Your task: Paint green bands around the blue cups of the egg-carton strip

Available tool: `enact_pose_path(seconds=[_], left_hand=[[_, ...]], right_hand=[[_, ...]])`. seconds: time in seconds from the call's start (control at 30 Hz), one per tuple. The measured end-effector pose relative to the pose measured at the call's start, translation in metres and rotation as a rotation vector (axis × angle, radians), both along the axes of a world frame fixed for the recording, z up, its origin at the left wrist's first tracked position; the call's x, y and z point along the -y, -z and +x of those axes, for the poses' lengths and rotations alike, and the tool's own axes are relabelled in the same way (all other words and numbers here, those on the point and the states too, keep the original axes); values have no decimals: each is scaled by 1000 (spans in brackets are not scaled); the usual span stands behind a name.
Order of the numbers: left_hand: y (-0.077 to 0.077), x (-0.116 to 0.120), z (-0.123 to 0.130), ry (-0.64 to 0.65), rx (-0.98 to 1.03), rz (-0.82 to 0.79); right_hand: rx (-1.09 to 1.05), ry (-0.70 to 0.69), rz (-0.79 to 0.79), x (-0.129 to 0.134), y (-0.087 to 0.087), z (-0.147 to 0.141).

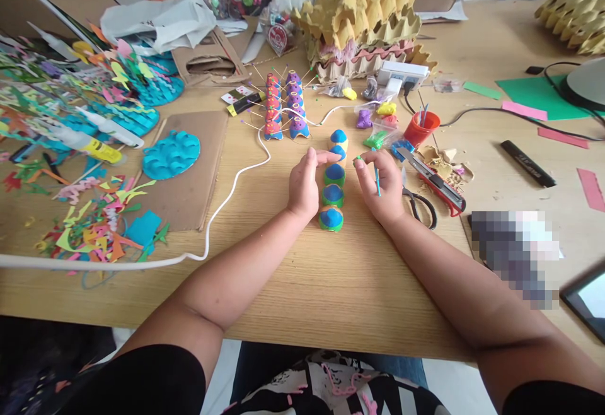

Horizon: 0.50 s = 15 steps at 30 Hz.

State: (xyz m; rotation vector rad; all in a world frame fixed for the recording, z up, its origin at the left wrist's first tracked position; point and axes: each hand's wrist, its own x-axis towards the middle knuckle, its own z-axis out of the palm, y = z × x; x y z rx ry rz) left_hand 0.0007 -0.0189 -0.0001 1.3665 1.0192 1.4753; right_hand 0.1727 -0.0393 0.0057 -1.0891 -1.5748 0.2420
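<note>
A row of egg carton cups (334, 194), coated in blue and green, runs away from me on the table. My left hand (303, 185) is on its left side, thumb up and fingers stretched toward a blue-topped cup near the far end; whether they touch it I cannot tell. To the right of the row, my right hand (382, 185) is closed around a thin blue stick-like tool (377, 172). A small green bit (357, 160), perhaps clay, shows at its fingertips. Behind stand red and purple egg carton pieces (273, 109) stuck with pins.
Scissors (420, 207) and a red cutter knife (437, 181) lie by my right hand, near a red cup (421, 128). Clay packets (375, 140) sit beyond. A white cable (231, 191) crosses the left side, near cardboard (189, 181) and paper scraps (104, 226). Egg trays (363, 11) are stacked behind.
</note>
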Motion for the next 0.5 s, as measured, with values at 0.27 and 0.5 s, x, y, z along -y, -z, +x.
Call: enact_pose_path(seconds=[0.27,0.5], left_hand=[[3,-1,0,94,-59,-11],[-3,7,-4,156,-267,111]], right_hand=[[20,-86,-23,1,-2,-1],[26,-93,-21,1,-3,-1]])
